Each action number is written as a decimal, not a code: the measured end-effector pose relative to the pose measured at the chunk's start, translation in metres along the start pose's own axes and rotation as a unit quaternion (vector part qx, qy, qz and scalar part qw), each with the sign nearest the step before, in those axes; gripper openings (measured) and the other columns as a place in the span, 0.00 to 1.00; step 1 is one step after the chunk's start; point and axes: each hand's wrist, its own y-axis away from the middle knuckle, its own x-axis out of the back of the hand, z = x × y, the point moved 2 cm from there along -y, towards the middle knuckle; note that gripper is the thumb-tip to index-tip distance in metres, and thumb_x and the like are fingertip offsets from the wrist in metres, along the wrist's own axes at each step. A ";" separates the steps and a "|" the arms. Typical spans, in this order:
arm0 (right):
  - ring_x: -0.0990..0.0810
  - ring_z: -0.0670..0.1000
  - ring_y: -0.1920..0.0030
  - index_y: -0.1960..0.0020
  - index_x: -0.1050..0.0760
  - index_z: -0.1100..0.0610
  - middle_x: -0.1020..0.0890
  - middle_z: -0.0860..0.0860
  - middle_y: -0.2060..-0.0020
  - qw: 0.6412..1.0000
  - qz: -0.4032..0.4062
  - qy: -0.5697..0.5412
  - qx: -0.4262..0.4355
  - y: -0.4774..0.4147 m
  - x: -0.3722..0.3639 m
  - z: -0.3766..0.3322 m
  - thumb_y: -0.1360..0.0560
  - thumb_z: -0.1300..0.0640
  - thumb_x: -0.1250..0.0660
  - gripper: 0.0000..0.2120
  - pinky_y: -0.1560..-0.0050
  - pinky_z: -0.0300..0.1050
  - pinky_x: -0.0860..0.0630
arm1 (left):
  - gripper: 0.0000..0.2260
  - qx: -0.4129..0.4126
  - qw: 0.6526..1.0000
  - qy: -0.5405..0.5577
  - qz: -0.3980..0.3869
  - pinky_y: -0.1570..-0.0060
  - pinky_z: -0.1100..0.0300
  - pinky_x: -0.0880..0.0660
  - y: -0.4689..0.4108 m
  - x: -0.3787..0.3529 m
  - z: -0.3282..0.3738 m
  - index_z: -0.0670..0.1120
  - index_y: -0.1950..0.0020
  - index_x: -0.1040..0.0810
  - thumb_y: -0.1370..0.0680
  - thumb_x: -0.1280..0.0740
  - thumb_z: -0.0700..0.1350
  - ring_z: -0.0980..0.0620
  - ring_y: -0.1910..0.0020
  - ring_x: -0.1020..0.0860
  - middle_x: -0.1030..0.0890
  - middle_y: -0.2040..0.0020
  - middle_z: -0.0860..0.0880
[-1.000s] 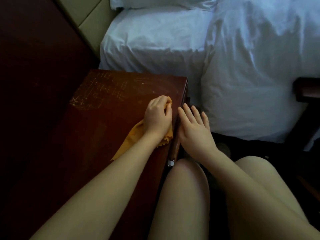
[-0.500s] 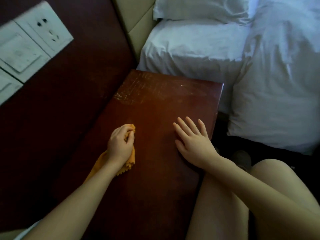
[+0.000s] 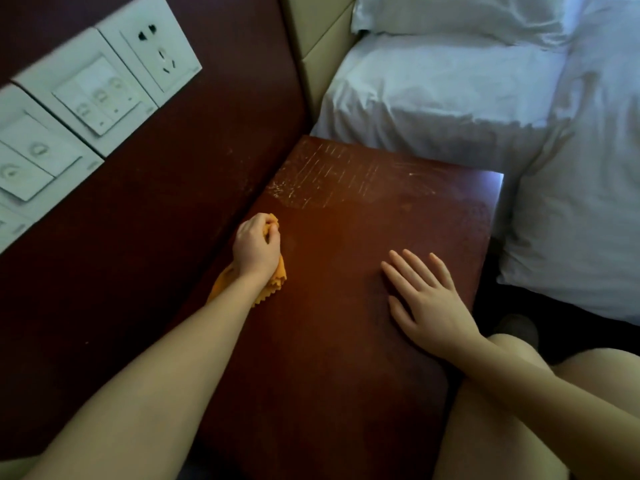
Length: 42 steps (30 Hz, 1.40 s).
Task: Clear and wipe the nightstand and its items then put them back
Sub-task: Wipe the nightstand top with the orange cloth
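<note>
Left hand (image 3: 256, 245) grips orange cloth (image 3: 277, 276) on the counter (image 3: 346, 341).
Fingers curled round it at the left edge, arm outstretched; right hand (image 3: 429, 303) lies palm-down, fingers straight, near the right edge.

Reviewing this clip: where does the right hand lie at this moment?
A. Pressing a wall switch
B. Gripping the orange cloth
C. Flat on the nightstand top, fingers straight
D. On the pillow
C: the right hand rests palm-down on the nightstand with straight, spread fingers, holding nothing, while the left hand grips the cloth near the wall edge.
</note>
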 end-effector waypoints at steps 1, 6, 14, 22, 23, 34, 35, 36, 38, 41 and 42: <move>0.41 0.52 0.30 0.31 0.31 0.58 0.30 0.55 0.32 1.000 -0.001 -0.001 0.002 -0.001 0.000 0.000 0.24 0.48 0.50 0.26 0.30 0.52 0.52 | 0.07 0.003 1.000 0.000 0.005 0.50 0.61 0.33 -0.005 -0.002 0.001 0.44 0.48 0.23 0.22 0.39 0.42 0.49 0.45 0.26 0.21 0.48 0.47; 0.37 0.54 0.30 0.31 0.31 0.57 0.30 0.55 0.32 1.000 -0.011 -0.002 0.002 -0.003 -0.003 0.001 0.24 0.48 0.50 0.26 0.30 0.53 0.51 | 0.07 0.002 1.000 0.000 0.010 0.51 0.60 0.33 -0.030 -0.008 0.007 0.43 0.49 0.24 0.22 0.40 0.41 0.48 0.45 0.27 0.21 0.48 0.47; 0.36 0.55 0.29 0.29 0.34 0.56 0.32 0.54 0.30 0.999 -0.050 -0.008 -0.015 -0.002 -0.005 0.001 0.24 0.47 0.52 0.27 0.29 0.55 0.49 | 0.07 -0.150 0.985 0.016 -0.079 0.48 0.60 0.34 -0.009 -0.008 0.015 0.45 0.48 0.23 0.22 0.39 0.42 0.49 0.44 0.26 0.21 0.47 0.50; 0.44 0.49 0.27 0.27 0.37 0.54 0.37 0.53 0.28 0.998 -0.049 -0.026 -0.004 -0.002 -0.004 0.003 0.24 0.46 0.53 0.27 0.28 0.51 0.56 | 0.07 -0.093 0.995 0.018 -0.029 0.50 0.63 0.35 -0.013 -0.007 0.005 0.44 0.49 0.23 0.22 0.39 0.42 0.50 0.45 0.26 0.21 0.48 0.48; 0.47 0.47 0.27 0.27 0.38 0.54 0.38 0.52 0.27 0.998 -0.052 -0.027 -0.005 -0.002 -0.004 0.003 0.23 0.46 0.53 0.27 0.28 0.49 0.59 | 0.06 -0.058 0.998 0.015 -0.011 0.51 0.63 0.34 -0.019 -0.009 0.006 0.44 0.49 0.24 0.22 0.40 0.42 0.49 0.45 0.27 0.21 0.48 0.48; 0.43 0.51 0.27 0.28 0.36 0.54 0.37 0.53 0.28 0.998 -0.058 -0.021 -0.004 -0.003 -0.003 0.003 0.24 0.49 0.47 0.25 0.28 0.52 0.56 | 0.05 -0.164 0.980 0.049 -0.105 0.48 0.62 0.33 0.004 -0.012 0.027 0.46 0.51 0.23 0.22 0.38 0.42 0.54 0.45 0.27 0.21 0.48 0.51; 0.40 0.53 0.28 0.29 0.35 0.55 0.35 0.54 0.29 0.998 -0.057 -0.020 -0.006 -0.003 -0.003 0.002 0.24 0.48 0.48 0.25 0.29 0.53 0.53 | 0.04 -0.191 0.972 0.065 -0.123 0.47 0.62 0.33 0.012 -0.008 0.026 0.46 0.51 0.22 0.23 0.37 0.41 0.56 0.45 0.27 0.21 0.48 0.52; 0.38 0.55 0.28 0.29 0.34 0.55 0.34 0.55 0.29 0.998 -0.056 -0.020 -0.007 -0.003 -0.002 0.002 0.24 0.48 0.49 0.25 0.29 0.55 0.51 | 0.04 -0.213 0.964 0.077 -0.135 0.46 0.62 0.32 0.017 -0.004 0.024 0.46 0.52 0.21 0.24 0.35 0.40 0.57 0.45 0.27 0.20 0.47 0.52; 0.35 0.57 0.30 0.30 0.32 0.57 0.32 0.56 0.30 0.998 -0.054 -0.020 -0.007 -0.004 -0.002 0.002 0.24 0.48 0.50 0.26 0.30 0.56 0.48 | 0.04 -0.229 0.960 0.086 -0.140 0.44 0.62 0.32 0.020 0.002 0.016 0.46 0.52 0.21 0.24 0.34 0.39 0.56 0.44 0.26 0.20 0.47 0.52; 0.34 0.57 0.30 0.31 0.31 0.57 0.31 0.57 0.31 0.998 -0.051 -0.020 -0.012 -0.004 -0.002 0.001 0.24 0.50 0.46 0.24 0.30 0.57 0.46 | 0.05 -0.175 0.978 0.058 -0.094 0.46 0.62 0.32 0.008 0.002 0.005 0.44 0.50 0.21 0.23 0.36 0.40 0.52 0.44 0.26 0.20 0.47 0.49; 0.33 0.57 0.31 0.31 0.31 0.57 0.31 0.57 0.32 0.999 -0.050 -0.018 -0.011 -0.003 -0.002 0.001 0.25 0.50 0.47 0.25 0.31 0.57 0.46 | 0.06 -0.141 0.987 0.045 -0.070 0.47 0.62 0.33 0.000 0.000 0.002 0.44 0.49 0.22 0.23 0.37 0.41 0.51 0.44 0.26 0.21 0.47 0.49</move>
